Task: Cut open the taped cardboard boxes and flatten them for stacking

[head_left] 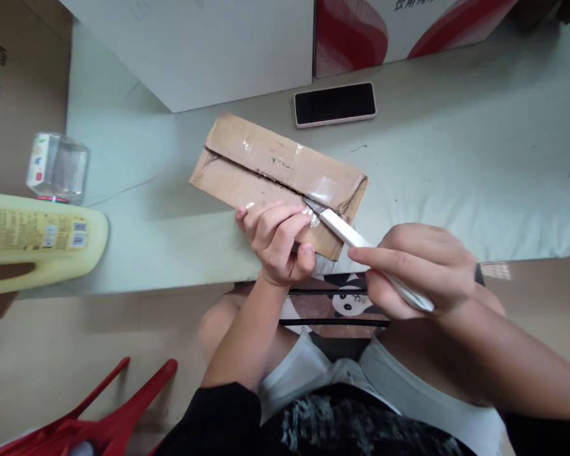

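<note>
A small brown cardboard box [251, 155] with bits of clear tape lies at a slant on the pale cloth-covered surface. A dark slit runs along its seam. My left hand [280, 237] grips the box's near edge, fingers curled over the top and thumb at the right. In my right hand [418, 266] is a white-handled utility knife [344, 229], my index finger stretched along the handle. The blade's tip touches the box at the seam, just right of my left fingers; how deep it goes I cannot tell.
A phone [335, 104] lies beyond the box, before a large white box [228, 50] and a red-and-white carton [351, 38]. At left are a clear bottle [64, 166] and a yellow jug [42, 244]. A red stool [109, 418] stands on the floor at lower left.
</note>
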{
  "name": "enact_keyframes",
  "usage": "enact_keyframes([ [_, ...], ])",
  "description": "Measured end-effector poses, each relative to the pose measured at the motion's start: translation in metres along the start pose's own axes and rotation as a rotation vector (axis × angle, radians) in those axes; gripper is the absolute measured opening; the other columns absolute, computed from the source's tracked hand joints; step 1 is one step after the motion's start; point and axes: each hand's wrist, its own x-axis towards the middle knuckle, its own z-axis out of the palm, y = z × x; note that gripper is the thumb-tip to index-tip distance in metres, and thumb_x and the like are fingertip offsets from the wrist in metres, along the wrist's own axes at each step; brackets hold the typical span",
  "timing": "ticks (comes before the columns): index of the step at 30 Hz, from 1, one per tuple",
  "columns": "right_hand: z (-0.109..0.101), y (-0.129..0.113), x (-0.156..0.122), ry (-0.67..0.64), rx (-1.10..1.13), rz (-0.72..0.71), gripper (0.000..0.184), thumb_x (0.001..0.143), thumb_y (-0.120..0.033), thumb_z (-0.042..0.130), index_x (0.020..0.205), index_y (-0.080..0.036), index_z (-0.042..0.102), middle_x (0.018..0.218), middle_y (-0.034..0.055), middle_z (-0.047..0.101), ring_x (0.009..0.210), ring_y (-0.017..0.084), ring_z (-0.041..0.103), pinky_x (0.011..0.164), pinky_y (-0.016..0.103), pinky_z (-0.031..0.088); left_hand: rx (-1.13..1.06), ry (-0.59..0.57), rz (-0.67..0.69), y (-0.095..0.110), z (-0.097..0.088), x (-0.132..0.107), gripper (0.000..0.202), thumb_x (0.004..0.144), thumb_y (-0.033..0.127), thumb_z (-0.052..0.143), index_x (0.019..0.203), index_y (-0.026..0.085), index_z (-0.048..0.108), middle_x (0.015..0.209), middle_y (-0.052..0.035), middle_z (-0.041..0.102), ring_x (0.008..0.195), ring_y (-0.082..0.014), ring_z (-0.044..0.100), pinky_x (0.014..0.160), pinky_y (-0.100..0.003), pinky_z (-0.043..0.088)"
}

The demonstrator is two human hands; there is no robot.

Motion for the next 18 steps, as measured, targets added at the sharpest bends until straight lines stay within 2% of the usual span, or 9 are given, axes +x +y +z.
enact_keyframes([
  [5,-0.0090,0.0017,-0.0012,0.002,0.013,-0.069,0.030,0.072,-0.004,0.058,0.098,-0.015,0.070,0.055,-0.0025,0.053,0.044,0.011,0.046,0.042,0.028,0.037,0.000,-0.025,0.005,0.0000,0.0005,0.0009,0.032,0.094,0.041,0.037,0.096,0.028,0.066,0.089,-0.0030,0.071,0.093,-0.0236,0.061,0.112,-0.046,0.031],
  [10,-0.0092,0.0036,-0.0034,0.034,0.015,-0.088,0.025,0.075,-0.008,0.060,0.097,-0.017,0.071,0.053,-0.0038,0.051,0.042,0.011,0.046,0.040,0.028,0.037,0.004,-0.041,0.000,0.0010,0.0004,0.0023,0.033,0.095,0.041,0.036,0.095,0.027,0.066,0.089,-0.0028,0.071,0.093,-0.0230,0.061,0.113,-0.045,0.031],
  [18,-0.0030,0.0049,-0.0026,-0.026,-0.040,-0.040,0.028,0.081,-0.009,0.057,0.103,-0.022,0.067,0.054,-0.0053,0.053,0.043,0.010,0.045,0.042,0.025,0.036,0.036,-0.056,-0.007,0.0028,-0.0007,0.0032,0.034,0.095,0.041,0.035,0.094,0.028,0.066,0.088,-0.0026,0.071,0.093,-0.0228,0.062,0.112,-0.045,0.032],
])
